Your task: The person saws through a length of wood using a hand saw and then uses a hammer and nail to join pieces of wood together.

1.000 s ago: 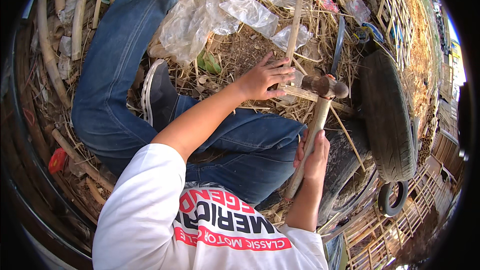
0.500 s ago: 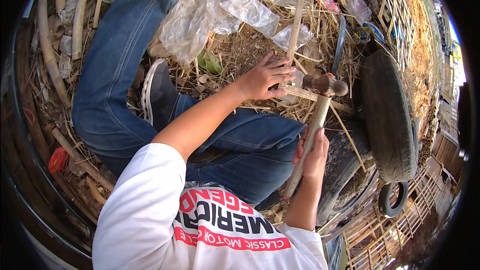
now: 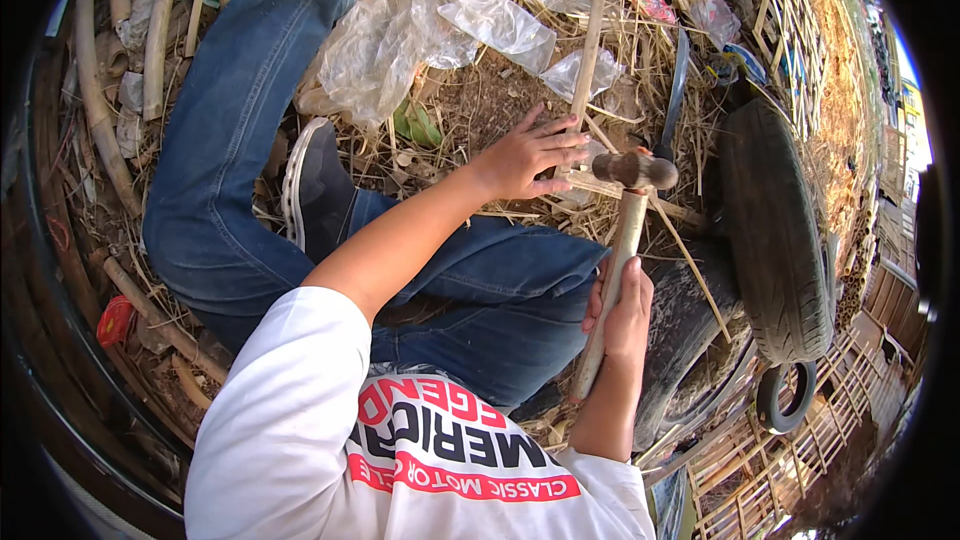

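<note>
My right hand (image 3: 624,312) is wrapped around the pale handle of a ball-peen hammer (image 3: 622,252). Its dark metal head is raised just right of my left hand, above the crossing sticks. My left hand (image 3: 535,154) has its fingers stretched and apart, the tips at a long upright bamboo stick (image 3: 590,45). A flatter bamboo strip (image 3: 680,210) runs rightward from beneath those fingers, partly hidden by the hammer. Beyond the hammer lies a long bluish blade (image 3: 678,90), apparently a knife, its lower end partly covered by the hammer head.
A worn tyre (image 3: 775,230) stands at right, with another tyre (image 3: 690,340) lying beside it and a small black ring (image 3: 785,400) below. Crumpled clear plastic (image 3: 385,50) and straw litter the ground ahead. Bamboo poles (image 3: 100,110) lie left; bamboo lattice (image 3: 790,455) is at lower right.
The hammer head has shifted slightly left, toward my left hand, and the handle now stands a little more upright. My left hand has stayed in place.
</note>
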`<state>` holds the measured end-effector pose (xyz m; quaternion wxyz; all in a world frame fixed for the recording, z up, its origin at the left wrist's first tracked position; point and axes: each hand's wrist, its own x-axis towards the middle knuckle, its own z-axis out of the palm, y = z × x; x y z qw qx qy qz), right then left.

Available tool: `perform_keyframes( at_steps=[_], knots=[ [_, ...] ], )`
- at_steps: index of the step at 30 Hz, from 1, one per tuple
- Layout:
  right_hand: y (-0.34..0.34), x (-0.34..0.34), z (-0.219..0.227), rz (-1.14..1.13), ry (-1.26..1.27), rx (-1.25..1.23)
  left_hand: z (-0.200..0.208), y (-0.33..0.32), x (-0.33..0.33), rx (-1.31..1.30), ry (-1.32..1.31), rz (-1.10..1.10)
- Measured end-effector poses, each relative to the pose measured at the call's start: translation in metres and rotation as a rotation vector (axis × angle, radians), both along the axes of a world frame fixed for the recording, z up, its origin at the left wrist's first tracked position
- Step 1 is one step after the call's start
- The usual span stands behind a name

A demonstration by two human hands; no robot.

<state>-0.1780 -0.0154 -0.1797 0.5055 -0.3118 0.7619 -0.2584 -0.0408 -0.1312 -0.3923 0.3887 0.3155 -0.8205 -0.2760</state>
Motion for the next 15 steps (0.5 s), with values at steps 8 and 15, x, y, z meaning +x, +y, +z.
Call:
perform_keyframes(
  at_steps=[8,15],
  knots=[
    [0.008,-0.006,-0.036,0.131,-0.049,0.09,0.006,0.003,0.005,0.05,-0.051,-0.027],
    [0.009,-0.001,-0.013,0.037,-0.046,0.036,0.004,0.001,0.002,0.011,0.005,-0.01]
  ],
)
